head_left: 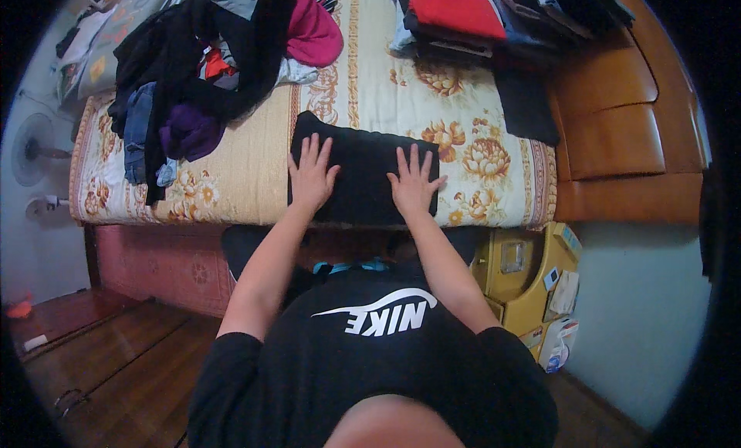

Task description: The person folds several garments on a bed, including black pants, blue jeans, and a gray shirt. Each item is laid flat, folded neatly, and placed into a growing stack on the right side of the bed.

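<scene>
A black garment (362, 179) lies flat in a roughly rectangular shape at the near edge of a bed with a floral cover (249, 176). My left hand (312, 173) rests palm down on its left side, fingers spread. On the right side, my right hand (413, 182) presses flat in the same way, its thumb and fingers apart. Neither hand grips the cloth. The garment's far edge is uneven and peaks at the upper left corner.
A loose heap of clothes (191, 89) covers the bed's left, including a purple piece (191, 131) and a pink one (312, 31). Folded clothes with a red item (454, 11) are stacked at the far right. A brown leather headboard (613, 124) borders the right; a yellow cabinet (515, 280) stands below.
</scene>
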Motion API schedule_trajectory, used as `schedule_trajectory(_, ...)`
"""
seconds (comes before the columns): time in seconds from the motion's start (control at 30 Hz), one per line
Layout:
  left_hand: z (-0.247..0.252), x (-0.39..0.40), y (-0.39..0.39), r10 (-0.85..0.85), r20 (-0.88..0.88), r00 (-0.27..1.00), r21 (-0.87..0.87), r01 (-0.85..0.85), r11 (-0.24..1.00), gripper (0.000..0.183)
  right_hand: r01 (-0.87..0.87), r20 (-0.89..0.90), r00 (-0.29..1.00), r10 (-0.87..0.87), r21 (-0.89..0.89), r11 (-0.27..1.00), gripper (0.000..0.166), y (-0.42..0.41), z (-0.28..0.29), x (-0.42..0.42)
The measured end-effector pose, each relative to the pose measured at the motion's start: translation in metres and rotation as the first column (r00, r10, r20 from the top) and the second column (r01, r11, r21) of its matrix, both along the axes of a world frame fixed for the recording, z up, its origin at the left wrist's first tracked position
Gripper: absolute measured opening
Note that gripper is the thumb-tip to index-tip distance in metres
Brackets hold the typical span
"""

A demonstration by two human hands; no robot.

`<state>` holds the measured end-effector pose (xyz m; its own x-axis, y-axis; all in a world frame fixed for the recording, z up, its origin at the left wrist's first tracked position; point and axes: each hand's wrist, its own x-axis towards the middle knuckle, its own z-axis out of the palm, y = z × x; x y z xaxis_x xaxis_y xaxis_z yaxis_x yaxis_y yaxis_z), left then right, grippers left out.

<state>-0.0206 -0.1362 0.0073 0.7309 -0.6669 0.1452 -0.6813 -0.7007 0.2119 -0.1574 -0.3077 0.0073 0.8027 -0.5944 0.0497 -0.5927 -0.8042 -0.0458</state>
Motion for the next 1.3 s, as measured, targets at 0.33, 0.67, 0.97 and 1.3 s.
schedule_trajectory(0.33, -0.031, 0.055, 0.004, 0.112, -0.074, 0.991, 0.079, -0.106, 0.991, 0.058, -0.004, -0.059, 0.998, 0.007, 0.057, 0.998, 0.055, -0.013, -0.017, -0.009)
schedule_trajectory(0.67, -0.003, -0.018, -0.038, 0.034, -0.081, 0.996, 0.056, -0.029, 0.998, 0.057, -0.018, 0.002, 1.0, 0.018, -0.044, 0.999, 0.055, -0.011, -0.026, -0.006)
schedule_trajectory(0.97, -0.026, -0.013, 0.032, -0.031, 0.018, 0.999, 0.13, 0.029, 0.991, 0.058, -0.127, 0.082, 0.988, 0.128, -0.015, 0.992, 0.053, -0.02, -0.023, -0.041)
schedule_trajectory(1.3, -0.034, -0.034, 0.103, 0.146, -0.138, 0.98, 0.059, -0.139, 0.989, 0.065, 0.053, 0.28, 0.923, -0.264, 0.586, 0.808, 0.068, -0.024, -0.029, -0.077)
